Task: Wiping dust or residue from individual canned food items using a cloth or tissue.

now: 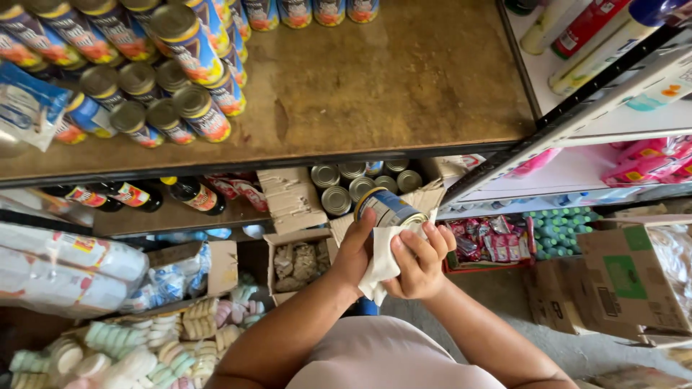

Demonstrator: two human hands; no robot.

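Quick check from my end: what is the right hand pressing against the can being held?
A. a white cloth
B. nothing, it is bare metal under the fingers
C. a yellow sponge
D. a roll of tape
A: the right hand holds a white cloth against the side of the blue can, which the left hand grips from the other side, in front of the shelves.

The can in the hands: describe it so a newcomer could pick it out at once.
Below the brown wooden shelf sits a carton of silver-topped cans. Just in front, the left hand grips a blue-labelled can while the right hand presses a white cloth against it. It alone is lifted out.
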